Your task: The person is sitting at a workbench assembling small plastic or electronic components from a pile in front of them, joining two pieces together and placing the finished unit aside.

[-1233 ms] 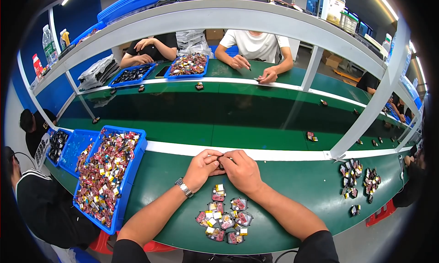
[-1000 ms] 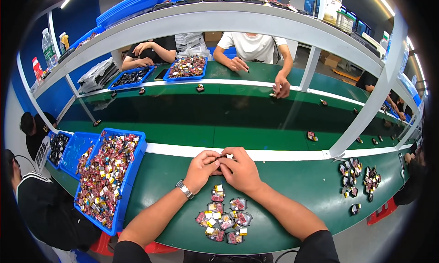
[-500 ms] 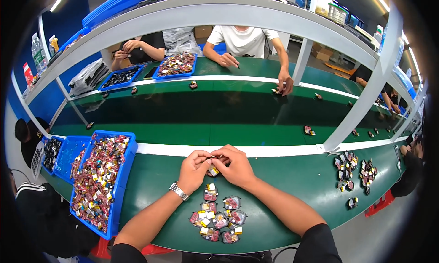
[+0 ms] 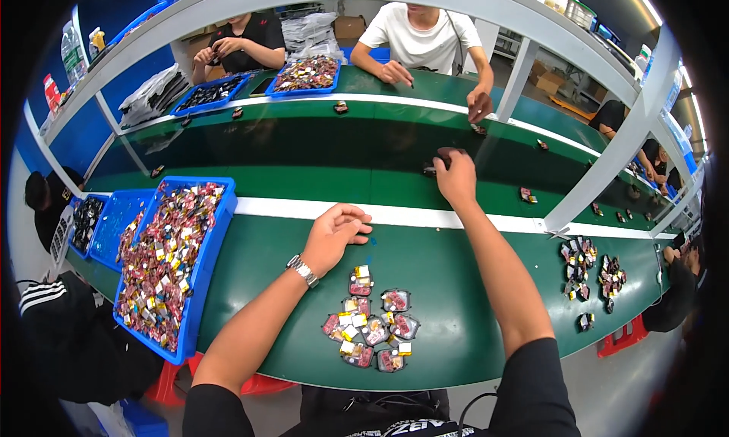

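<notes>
My left hand point(image 4: 336, 235) hovers over the near green table beside the white strip, fingers loosely apart and holding nothing. My right hand point(image 4: 457, 177) reaches past that strip over the dark green belt. At its fingertips is a small black-cased electronic assembly point(image 4: 430, 169), partly covered by the fingers. Between my forearms lies a cluster of several similar assemblies point(image 4: 374, 331), with red circuit boards and white-and-yellow cells in dark casings.
Left stands a blue tray point(image 4: 215, 243) heaped with red boards and cells. More assemblies point(image 4: 579, 262) lie in groups at the right. A metal frame post point(image 4: 588, 183) rises at right. Across the belt, a person in a white shirt point(image 4: 425, 38) reaches toward another assembly point(image 4: 478, 129).
My hands were together over the table, working on an assembly. The right has moved forward and right to the belt with a small assembly; the left has come away from it.
</notes>
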Motion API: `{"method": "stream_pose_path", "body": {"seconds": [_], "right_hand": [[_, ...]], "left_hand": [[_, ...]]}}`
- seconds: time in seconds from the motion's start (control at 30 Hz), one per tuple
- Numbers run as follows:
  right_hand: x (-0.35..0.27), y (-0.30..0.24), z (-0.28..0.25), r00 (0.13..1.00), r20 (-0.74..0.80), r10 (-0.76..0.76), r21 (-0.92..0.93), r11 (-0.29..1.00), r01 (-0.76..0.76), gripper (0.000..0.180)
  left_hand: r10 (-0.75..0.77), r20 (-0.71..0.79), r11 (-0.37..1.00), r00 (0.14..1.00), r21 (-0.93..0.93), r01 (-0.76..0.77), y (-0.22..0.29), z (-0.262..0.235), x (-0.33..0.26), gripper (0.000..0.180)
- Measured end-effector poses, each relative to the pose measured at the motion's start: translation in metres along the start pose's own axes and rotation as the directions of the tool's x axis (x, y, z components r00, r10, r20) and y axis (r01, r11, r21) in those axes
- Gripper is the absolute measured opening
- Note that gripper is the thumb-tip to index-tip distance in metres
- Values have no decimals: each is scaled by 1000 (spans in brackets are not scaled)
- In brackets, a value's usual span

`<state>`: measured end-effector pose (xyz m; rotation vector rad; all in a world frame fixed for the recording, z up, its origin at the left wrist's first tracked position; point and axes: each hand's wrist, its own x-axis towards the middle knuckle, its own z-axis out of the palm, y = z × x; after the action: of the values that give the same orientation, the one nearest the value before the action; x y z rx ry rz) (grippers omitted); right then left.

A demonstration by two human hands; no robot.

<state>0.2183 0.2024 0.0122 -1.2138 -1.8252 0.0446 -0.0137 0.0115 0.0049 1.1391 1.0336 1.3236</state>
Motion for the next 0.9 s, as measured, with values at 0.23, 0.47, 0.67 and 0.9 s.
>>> {"method": "stream_pose_path", "body": {"seconds": [0.23,0.47,0.67,0.9], "right_hand": [[-105,-129,-76,664,626,-409,506,861,53,30],[-112,-134,-58,413,621,-666,578,745,333,26],[-100,-138,-63,422,721,-550,518,832,200,16],[-86,-92,-16,846,534,-14,552,763,-336,14]], "left_hand": [[11,-52,1000,999,26,-10,-3,-4,-3,18],[19,-101,993,995,116,-7,5,-5,1,16],[26,-191,997,981,81,-11,11,-25,-2,16],[-80,63,983,995,-163,89,17,3,6,40]]}}
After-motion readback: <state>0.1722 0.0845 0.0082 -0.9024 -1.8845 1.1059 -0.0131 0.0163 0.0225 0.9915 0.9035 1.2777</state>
